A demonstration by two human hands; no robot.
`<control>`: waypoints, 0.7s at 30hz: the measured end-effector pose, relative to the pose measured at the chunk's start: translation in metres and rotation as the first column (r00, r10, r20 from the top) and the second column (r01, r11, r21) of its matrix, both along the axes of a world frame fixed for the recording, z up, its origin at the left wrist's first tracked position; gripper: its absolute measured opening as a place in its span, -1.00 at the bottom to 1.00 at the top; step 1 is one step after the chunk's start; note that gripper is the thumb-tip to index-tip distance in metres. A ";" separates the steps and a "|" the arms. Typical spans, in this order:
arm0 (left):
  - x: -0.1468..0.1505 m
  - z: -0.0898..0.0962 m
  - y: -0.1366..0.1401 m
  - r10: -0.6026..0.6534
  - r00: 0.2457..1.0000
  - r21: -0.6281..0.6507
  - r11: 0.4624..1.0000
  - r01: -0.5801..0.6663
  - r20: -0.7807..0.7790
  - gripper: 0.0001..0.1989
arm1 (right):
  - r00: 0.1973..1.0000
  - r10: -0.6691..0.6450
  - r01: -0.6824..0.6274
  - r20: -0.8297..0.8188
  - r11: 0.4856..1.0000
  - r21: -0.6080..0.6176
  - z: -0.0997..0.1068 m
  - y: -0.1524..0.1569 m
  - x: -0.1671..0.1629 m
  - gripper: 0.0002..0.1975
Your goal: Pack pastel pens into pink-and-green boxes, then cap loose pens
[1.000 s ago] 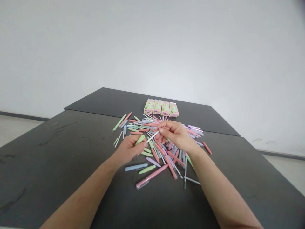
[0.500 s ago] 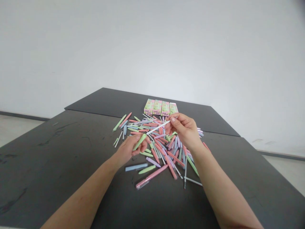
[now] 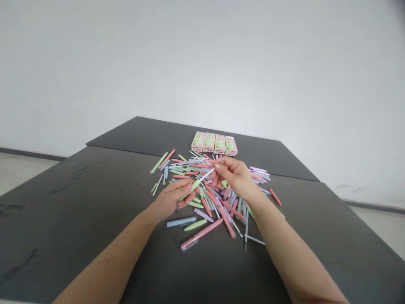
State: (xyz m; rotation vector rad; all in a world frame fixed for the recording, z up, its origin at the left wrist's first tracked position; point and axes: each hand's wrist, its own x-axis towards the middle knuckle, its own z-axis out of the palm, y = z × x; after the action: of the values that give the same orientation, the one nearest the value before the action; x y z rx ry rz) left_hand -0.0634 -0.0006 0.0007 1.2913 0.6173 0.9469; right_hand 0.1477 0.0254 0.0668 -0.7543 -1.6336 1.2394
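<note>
My left hand [image 3: 177, 194] is closed round a light green pen barrel [image 3: 195, 185], tilted up toward the right. Between the thumb and fingers of my right hand [image 3: 232, 175] is a thin white pen refill [image 3: 207, 174]. Its lower end meets the open end of the green barrel and seems to be partly inside it. Both hands are above a heap of loose pen parts [image 3: 218, 198] in pink, green, blue and purple, with white refills among them. My right hand hides part of the heap.
Several small green-and-pink boxes [image 3: 209, 142] stand in a row behind the heap on the black table [image 3: 104, 202]. Near the front lie a pink pen [image 3: 201, 234], a blue barrel [image 3: 181, 222] and a green barrel [image 3: 195, 225]. A pale wall [image 3: 202, 63] rises behind.
My right hand has moved left and slightly down, bringing the refill into the green barrel's end. The left hand has turned the barrel a little and otherwise stays in place.
</note>
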 end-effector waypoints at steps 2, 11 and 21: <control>0.001 0.000 0.000 -0.026 0.999 -0.020 0.999 0.027 0.031 -0.69 | 1.000 0.005 -0.005 0.001 1.000 -0.012 0.001 0.001 0.001 -0.70; 0.007 0.001 -0.001 -0.116 0.988 -0.081 0.989 0.124 0.103 -0.73 | 0.993 0.087 -0.085 0.077 0.996 -0.031 -0.008 -0.005 -0.011 -0.73; 0.010 0.000 -0.001 -0.083 0.990 -0.092 0.991 0.094 0.111 -0.75 | 0.994 0.100 -0.097 0.042 0.993 -0.061 -0.012 -0.001 -0.012 -0.71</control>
State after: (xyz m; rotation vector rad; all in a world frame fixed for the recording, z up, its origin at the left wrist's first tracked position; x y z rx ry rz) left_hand -0.0538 -0.0019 0.0010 1.1648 0.5125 0.8960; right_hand 0.1355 0.0243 0.0545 -0.7503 -1.6950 1.3538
